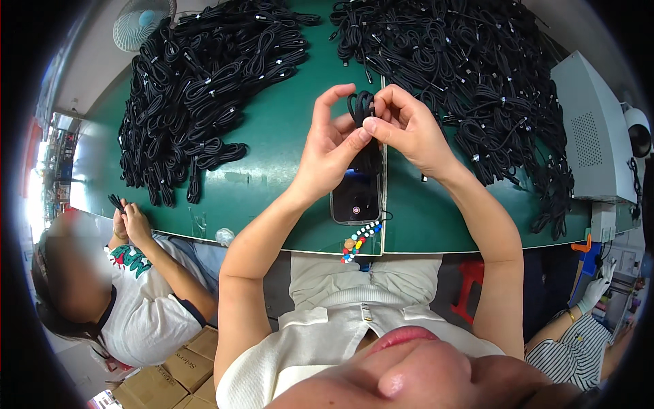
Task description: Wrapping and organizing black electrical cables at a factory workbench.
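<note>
Over the green table (pixel 272 184), a coiled black cable (pixel 360 108) is pinched between my two hands, its loops standing up above the fingertips. My left hand (pixel 328 148) grips it from the left, thumb against the coil and index finger raised and curved beside it. From the right, my right hand (pixel 417 136) closes thumb and fingers on the same coil. Whether a tie goes around it is hidden by the fingers. Below the hands lies a dark phone (pixel 354 194) with a colourful bead strap (pixel 360 240) hanging toward the table's near edge.
Heaps of bundled black cables (pixel 197 88) lie at left and more cables (pixel 470 75) at right. A grey metal box (pixel 593 129) stands far right. Co-workers sit on both sides; the left one's hands (pixel 133 221) hold a cable. Cardboard boxes (pixel 187 368) sit lower left, a red stool (pixel 469 286) underneath.
</note>
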Motion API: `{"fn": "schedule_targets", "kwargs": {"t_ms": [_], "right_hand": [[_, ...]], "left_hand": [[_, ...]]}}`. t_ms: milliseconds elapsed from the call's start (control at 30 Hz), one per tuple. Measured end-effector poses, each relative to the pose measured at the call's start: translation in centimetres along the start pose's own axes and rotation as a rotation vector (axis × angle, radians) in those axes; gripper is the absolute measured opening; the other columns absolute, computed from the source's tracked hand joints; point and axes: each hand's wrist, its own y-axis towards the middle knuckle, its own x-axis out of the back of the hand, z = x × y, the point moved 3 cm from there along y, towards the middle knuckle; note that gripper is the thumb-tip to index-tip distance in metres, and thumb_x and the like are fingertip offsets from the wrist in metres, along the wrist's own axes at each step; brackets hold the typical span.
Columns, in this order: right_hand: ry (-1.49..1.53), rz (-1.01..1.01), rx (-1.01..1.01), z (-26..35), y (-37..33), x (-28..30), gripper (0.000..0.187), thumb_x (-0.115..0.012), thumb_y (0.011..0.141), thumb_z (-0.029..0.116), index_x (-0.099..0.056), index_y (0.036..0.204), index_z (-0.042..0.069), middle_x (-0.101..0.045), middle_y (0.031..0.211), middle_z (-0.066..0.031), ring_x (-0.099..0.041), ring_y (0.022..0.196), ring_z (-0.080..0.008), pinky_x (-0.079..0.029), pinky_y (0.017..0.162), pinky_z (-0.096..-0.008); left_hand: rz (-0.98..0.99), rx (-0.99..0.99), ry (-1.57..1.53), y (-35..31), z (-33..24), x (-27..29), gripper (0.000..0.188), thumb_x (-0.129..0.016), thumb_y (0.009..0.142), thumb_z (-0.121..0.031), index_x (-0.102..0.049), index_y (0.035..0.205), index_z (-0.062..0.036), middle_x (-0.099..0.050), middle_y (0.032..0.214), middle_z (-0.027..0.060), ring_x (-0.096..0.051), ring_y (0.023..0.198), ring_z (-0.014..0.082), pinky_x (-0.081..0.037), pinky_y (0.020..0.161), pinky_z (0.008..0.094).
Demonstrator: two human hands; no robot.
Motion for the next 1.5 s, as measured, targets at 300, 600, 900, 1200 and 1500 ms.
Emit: {"fn": "schedule_targets", "kwargs": {"t_ms": [300,600,900,1200,1500], "right_hand": [[-0.424,-0.156,0.272,0.8,-0.5,-0.6,0.017,-0.066,0.077,0.016,-0.056,0.078,0.002,-0.052,0.068,0.0014,-0.043,0.056,-0.0049,-0.036,0.05,-0.0199],[-0.093,-0.347,0.193,3.3,-0.1,1.5,0.015,-0.058,0.087,0.018,-0.061,0.087,0.003,-0.057,0.076,0.0017,-0.046,0.066,-0.0046,-0.039,0.061,-0.0195],[-0.068,-0.175,0.168,1.6,-0.1,0.1,0.013,-0.056,0.089,0.015,-0.057,0.088,0.002,-0.05,0.076,0.0029,-0.044,0.067,-0.0029,-0.036,0.061,-0.0181],[0.309,-0.156,0.001,0.5,-0.5,-2.4,0.031,-0.045,0.094,0.028,-0.057,0.107,0.003,-0.058,0.101,-0.0061,-0.052,0.078,-0.0093,-0.043,0.062,-0.0192],[0.399,-0.114,0.085,-1.0,-1.3,-3.7,0.028,-0.045,0.093,0.031,-0.056,0.094,0.005,-0.058,0.1,-0.008,-0.053,0.075,-0.0078,-0.043,0.055,-0.0171]], "left_hand": [[-0.008,-0.06,0.199,-0.6,0.0,0.3,0.054,-0.046,0.086,0.0,-0.026,0.135,-0.0055,-0.057,0.103,0.0103,-0.055,0.093,0.0126,-0.043,0.083,0.0264],[0.141,0.108,-0.093,-0.3,0.0,-0.6,0.031,-0.036,0.091,-0.008,-0.03,0.122,-0.0126,-0.045,0.085,0.0093,-0.051,0.067,0.0135,-0.054,0.057,0.0302],[0.111,0.367,-0.276,-1.6,1.3,-0.3,0.013,-0.046,0.092,-0.02,-0.042,0.095,-0.0079,-0.052,0.074,0.0083,-0.058,0.063,0.0151,-0.054,0.062,0.032],[0.153,0.263,-0.139,-1.3,1.4,0.1,0.032,-0.043,0.095,-0.028,-0.058,0.084,-0.0025,-0.057,0.084,0.0034,-0.052,0.084,0.0086,-0.048,0.069,0.0243],[0.091,0.139,-0.312,-1.6,1.6,-0.3,0.02,-0.049,0.092,-0.02,-0.059,0.088,-0.0033,-0.055,0.078,-0.0011,-0.05,0.071,0.007,-0.042,0.071,0.0223]]}}
